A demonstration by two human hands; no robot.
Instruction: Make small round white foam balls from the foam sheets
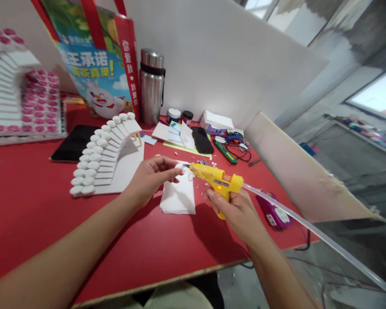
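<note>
My right hand (pixel 233 208) is wrapped round the grip of a yellow hot glue gun (pixel 212 174), whose small orange light glows. A long clear glue stick (pixel 296 216) sticks out of its back end. Between finger and thumb of my left hand (pixel 154 176) is a small white disc (pixel 180 168), right at the gun's nozzle; whether they touch I cannot tell. Below them lies a stack of white paper (pixel 178 197). To the left stands a curved white model staircase (pixel 111 161), its outer side lined with white discs (pixel 90 174).
A larger staircase model with pink and white discs (pixel 40 103) stands far left beside a dark tablet (pixel 72 143). Behind are a printed bag (pixel 99 64) and a steel flask (pixel 152 88). A phone (pixel 202 140), green cutter (pixel 225 151) and purple box (pixel 273 210) lie to the right.
</note>
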